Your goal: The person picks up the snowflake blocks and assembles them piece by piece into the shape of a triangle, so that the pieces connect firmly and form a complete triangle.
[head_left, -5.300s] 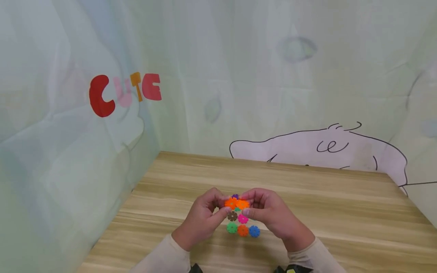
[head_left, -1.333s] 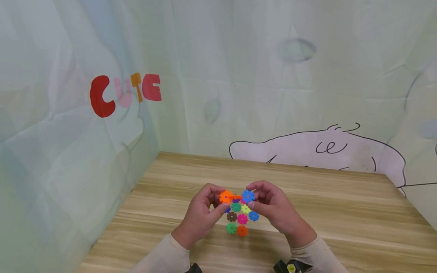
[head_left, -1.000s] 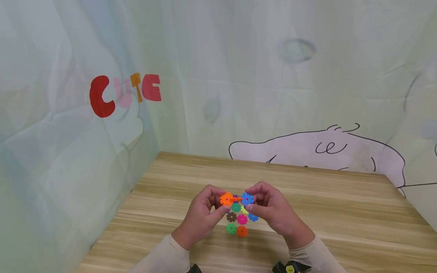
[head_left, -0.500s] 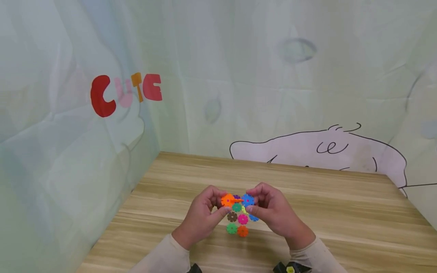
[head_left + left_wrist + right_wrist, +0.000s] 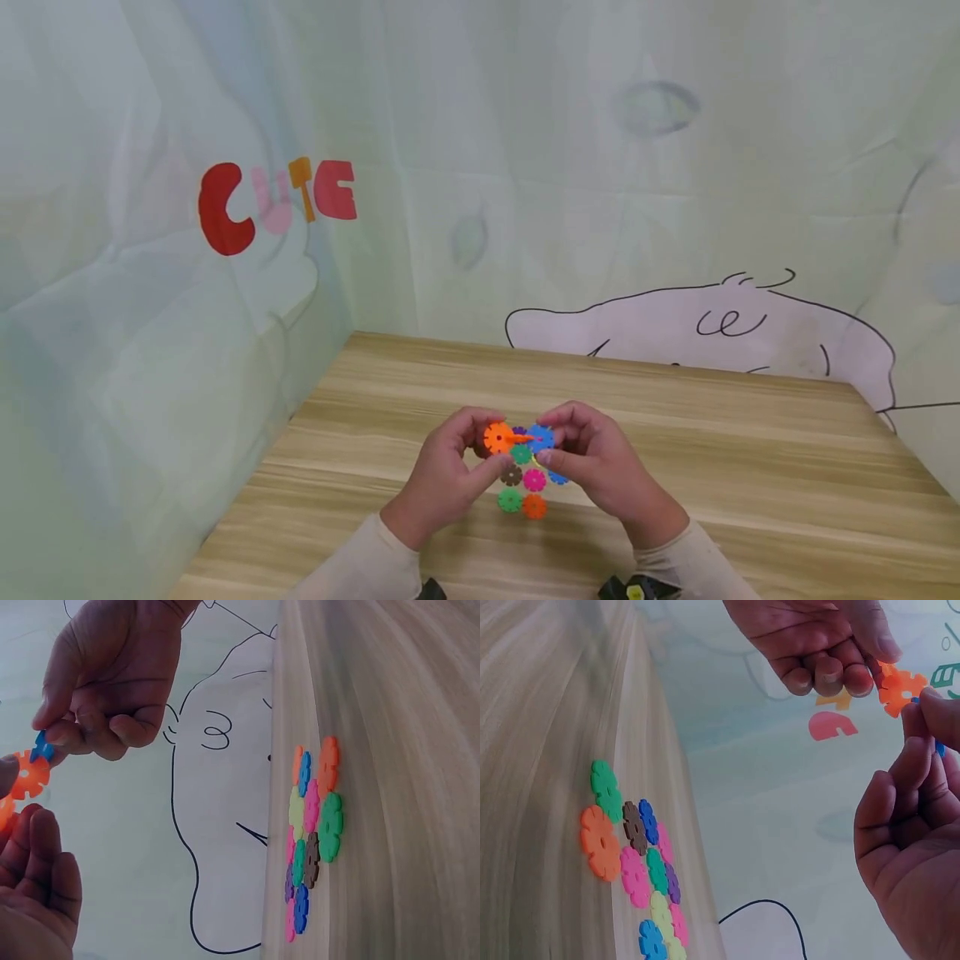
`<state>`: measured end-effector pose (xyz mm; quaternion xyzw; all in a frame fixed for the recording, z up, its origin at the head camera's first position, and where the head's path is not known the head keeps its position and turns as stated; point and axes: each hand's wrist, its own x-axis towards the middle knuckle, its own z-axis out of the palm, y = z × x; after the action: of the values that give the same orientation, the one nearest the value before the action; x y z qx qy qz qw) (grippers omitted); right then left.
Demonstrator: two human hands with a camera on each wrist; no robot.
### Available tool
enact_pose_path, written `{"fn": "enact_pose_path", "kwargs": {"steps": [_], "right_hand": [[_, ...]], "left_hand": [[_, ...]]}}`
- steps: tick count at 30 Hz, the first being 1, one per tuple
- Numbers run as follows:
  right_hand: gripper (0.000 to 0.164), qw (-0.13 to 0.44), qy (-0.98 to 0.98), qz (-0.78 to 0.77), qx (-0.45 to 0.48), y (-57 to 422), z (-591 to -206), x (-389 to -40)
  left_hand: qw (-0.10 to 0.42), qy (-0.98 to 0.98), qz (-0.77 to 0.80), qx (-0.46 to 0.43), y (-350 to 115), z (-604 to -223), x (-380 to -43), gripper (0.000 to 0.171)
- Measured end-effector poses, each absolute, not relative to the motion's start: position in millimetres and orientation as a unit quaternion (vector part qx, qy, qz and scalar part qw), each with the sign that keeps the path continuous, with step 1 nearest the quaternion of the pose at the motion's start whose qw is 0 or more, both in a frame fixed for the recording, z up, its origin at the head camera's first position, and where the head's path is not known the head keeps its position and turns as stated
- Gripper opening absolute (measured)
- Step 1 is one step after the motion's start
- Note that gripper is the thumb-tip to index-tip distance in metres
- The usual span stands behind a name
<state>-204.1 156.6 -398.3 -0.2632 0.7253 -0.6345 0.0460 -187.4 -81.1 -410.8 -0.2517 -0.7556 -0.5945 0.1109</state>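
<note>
Above the table, my left hand [image 5: 453, 467] pinches an orange notched disc [image 5: 497, 437], a snowflake-type building piece. A second orange disc [image 5: 32, 775] is joined to it and shows almost edge-on in the head view. A blue notched disc [image 5: 542, 438] is pinched between thumb and fingers of my right hand [image 5: 611, 467]. The blue disc's edge meets the second orange disc's rim; fingers partly hide how deep the slots sit in each other. Below the hands lie loose discs, among them a green one [image 5: 510, 500], an orange-red one [image 5: 534, 506] and a pink one [image 5: 534, 480].
More discs lie flat behind these: brown [image 5: 635, 828], purple [image 5: 673, 883], yellow-green [image 5: 296, 813] and dark blue [image 5: 301, 907]. The wooden table [image 5: 360, 392] runs back to a printed cloth wall [image 5: 465, 167] with a cartoon outline and coloured letters.
Earlier, both hands held two orange discs and a blue disc lay at the front right of the group. That spot is now bare, and the right hand holds a blue disc against the orange pair.
</note>
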Motion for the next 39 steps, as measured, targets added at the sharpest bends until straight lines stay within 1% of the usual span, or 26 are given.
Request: {"fn": "enact_pose_path", "kwargs": {"steps": [4,7,10,13,18,21,25,31,39], "right_hand": [[0.037,0.047,0.737,-0.614,-0.278,160,-397,-209],[0.04,0.031,0.76,-0.592,-0.267,166,-396,-214],[0.04,0.012,0.793,-0.567,-0.223,175,-398,-222],[0.036,0.007,0.831,-0.533,-0.159,182,-403,-231],[0.032,0.046,0.876,-0.476,-0.057,189,-420,-244],[0.03,0.073,0.891,-0.447,-0.029,192,-432,-248],[0.027,0.095,0.907,-0.411,-0.022,196,-441,-250],[0.028,0.124,0.918,-0.377,-0.022,199,-444,-249],[0.026,0.13,0.92,-0.368,-0.028,196,-442,-246]], "left_hand": [[0.119,-0.758,-0.594,-0.242,-83,-413,-189,0.034],[0.129,-0.752,-0.601,-0.237,-83,-415,-191,0.034],[0.132,-0.744,-0.61,-0.238,-84,-416,-192,0.035],[0.129,-0.741,-0.614,-0.239,-85,-416,-193,0.035],[0.121,-0.741,-0.616,-0.238,-85,-417,-193,0.035],[0.119,-0.741,-0.615,-0.24,-85,-416,-193,0.035],[0.118,-0.74,-0.614,-0.247,-84,-416,-193,0.035],[0.114,-0.739,-0.615,-0.251,-84,-416,-193,0.036],[0.107,-0.737,-0.618,-0.252,-84,-416,-193,0.036]]}}
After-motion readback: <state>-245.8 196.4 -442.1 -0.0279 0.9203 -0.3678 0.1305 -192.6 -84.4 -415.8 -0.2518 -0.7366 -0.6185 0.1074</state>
